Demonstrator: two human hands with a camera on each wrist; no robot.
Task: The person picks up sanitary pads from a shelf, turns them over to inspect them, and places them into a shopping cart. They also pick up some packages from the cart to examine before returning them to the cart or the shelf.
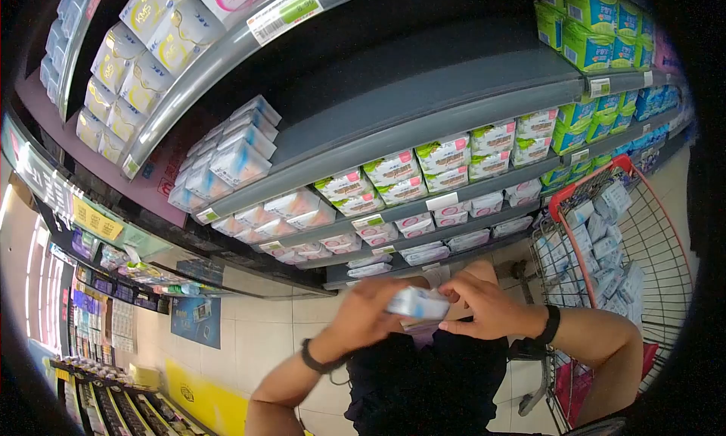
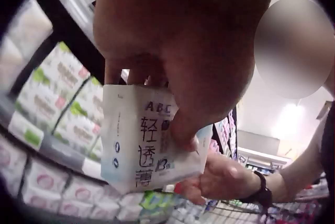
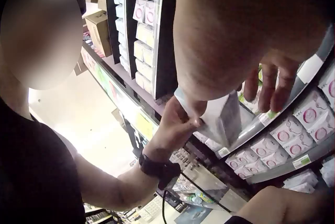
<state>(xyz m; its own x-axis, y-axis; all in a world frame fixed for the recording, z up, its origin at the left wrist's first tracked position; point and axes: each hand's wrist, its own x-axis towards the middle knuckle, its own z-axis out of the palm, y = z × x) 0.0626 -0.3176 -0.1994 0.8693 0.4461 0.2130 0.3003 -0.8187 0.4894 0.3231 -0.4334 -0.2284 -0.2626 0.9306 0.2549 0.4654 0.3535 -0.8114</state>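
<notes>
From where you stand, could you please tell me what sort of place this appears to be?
Most likely a supermarket or similar shop: matching packs stand in rows on tiered shelves, price tags are fixed along the shelf edges, and a wire shopping cart holds many pale packs.

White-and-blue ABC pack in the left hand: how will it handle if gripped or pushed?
Probably light: the left hand holds the pack up by thumb and fingers. Likely semi-stiff, since its faces look fairly flat and its edges fairly straight under that grip. Boxy shape suggests sliding or tipping rather than rolling; similar packs lie at mixed angles in the cart.
</notes>
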